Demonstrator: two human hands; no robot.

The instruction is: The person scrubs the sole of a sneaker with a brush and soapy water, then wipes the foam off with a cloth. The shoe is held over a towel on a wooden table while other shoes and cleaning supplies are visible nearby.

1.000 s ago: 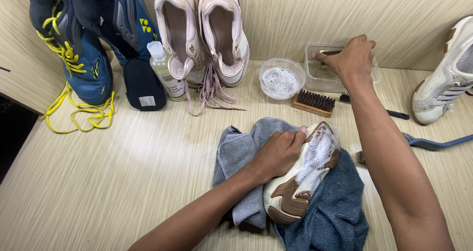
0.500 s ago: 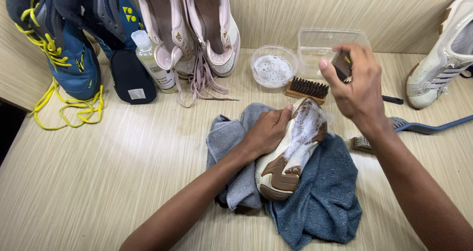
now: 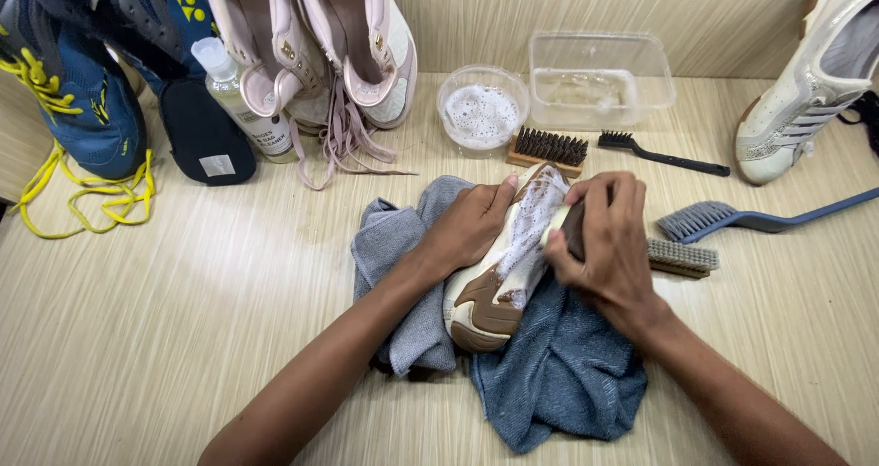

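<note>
My left forearm enters from the lower left and runs diagonally up toward the centre, wrist straight. My left hand (image 3: 467, 228) lies palm down, fingers curled together and closed in a grip, thumb extended upward along the fingers' far side. My right forearm enters from the lower right corner and runs diagonally up and left, wrist slightly flexed. My right hand (image 3: 600, 242) is palm down, back of the hand toward the camera, fingers bent at the knuckles and wrapped closed, fingertips pointing left toward my left hand. The two hands sit just beside each other, apart, both arms bare to the frame edge.
</note>
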